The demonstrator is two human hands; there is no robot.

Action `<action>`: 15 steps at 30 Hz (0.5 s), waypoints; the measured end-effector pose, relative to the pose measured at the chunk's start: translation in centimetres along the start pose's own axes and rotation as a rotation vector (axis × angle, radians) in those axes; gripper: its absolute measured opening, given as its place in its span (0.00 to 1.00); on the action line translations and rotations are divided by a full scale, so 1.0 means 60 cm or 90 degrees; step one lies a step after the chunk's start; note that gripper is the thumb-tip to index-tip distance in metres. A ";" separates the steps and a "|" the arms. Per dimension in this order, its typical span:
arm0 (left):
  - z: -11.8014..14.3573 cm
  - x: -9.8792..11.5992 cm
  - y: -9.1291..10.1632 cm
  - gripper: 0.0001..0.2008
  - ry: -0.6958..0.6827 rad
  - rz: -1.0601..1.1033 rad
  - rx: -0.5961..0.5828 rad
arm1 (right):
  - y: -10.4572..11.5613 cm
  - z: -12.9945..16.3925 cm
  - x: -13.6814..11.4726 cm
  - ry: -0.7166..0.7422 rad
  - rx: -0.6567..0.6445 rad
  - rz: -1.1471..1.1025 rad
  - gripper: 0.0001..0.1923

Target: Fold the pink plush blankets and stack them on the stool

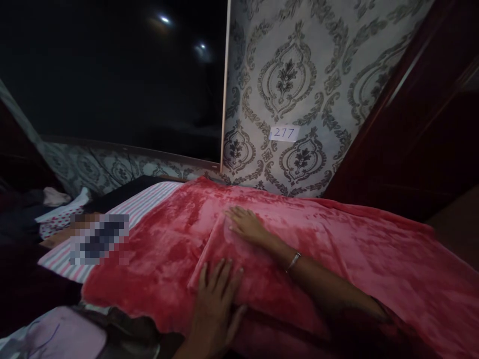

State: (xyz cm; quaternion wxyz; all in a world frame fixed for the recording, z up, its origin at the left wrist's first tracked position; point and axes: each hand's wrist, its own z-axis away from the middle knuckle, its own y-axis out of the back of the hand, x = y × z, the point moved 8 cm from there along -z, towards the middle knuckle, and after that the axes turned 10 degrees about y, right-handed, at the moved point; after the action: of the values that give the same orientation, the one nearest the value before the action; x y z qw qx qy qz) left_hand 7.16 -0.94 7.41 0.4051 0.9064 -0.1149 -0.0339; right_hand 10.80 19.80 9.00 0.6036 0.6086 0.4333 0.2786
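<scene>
Both hands lie flat with fingers spread, grasping nothing, on a red blanket (337, 249) spread over the bed: the left hand (217, 299) presses its near folded edge, the right hand (245, 225) rests farther up on the fold. A striped sheet (149, 199) shows to the left, and a label reading 277 (284, 133) hangs on the patterned wall (318, 75) behind.

A plush red blanket (337, 239) lies spread over the bed (one folded edge running down its middle).
</scene>
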 end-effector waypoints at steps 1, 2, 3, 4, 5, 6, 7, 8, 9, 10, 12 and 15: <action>0.000 -0.007 0.006 0.28 0.000 0.002 0.009 | -0.004 0.007 -0.030 0.058 -0.003 -0.008 0.29; 0.001 -0.014 0.008 0.27 -0.001 0.002 0.017 | -0.010 0.015 -0.059 0.120 -0.012 -0.019 0.28; 0.004 -0.020 0.006 0.27 -0.003 -0.001 0.025 | -0.019 0.021 -0.081 0.173 -0.026 -0.029 0.27; 0.007 -0.025 0.001 0.27 -0.003 -0.007 0.030 | -0.028 0.025 -0.096 0.211 -0.043 -0.038 0.27; 0.012 -0.029 -0.007 0.27 0.001 -0.012 0.036 | -0.037 0.025 -0.102 0.233 -0.058 -0.041 0.28; 0.017 -0.032 -0.015 0.27 0.006 -0.012 0.042 | -0.043 0.020 -0.099 0.237 -0.069 -0.038 0.28; 0.023 -0.034 -0.023 0.27 0.014 -0.007 0.048 | -0.047 0.011 -0.089 0.228 -0.074 -0.030 0.29; 0.028 -0.037 -0.031 0.27 0.026 0.004 0.054 | -0.048 -0.001 -0.074 0.211 -0.075 -0.020 0.30; 0.033 -0.039 -0.037 0.27 0.037 0.017 0.059 | -0.047 -0.017 -0.056 0.189 -0.073 -0.010 0.31; 0.038 -0.041 -0.043 0.27 0.045 0.027 0.059 | -0.045 -0.033 -0.036 0.161 -0.069 -0.004 0.32; 0.044 -0.045 -0.054 0.26 0.047 0.033 0.054 | -0.042 -0.064 0.005 0.093 -0.064 -0.009 0.31; 0.051 -0.049 -0.066 0.26 0.021 0.022 0.061 | -0.048 -0.094 0.053 0.003 -0.061 -0.051 0.30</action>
State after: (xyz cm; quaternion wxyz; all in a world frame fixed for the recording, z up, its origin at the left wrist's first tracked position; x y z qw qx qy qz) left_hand 4.52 0.09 2.33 0.3636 0.9231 -0.1252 -0.0063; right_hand 6.89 25.02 6.24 0.6417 0.5603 0.4449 0.2764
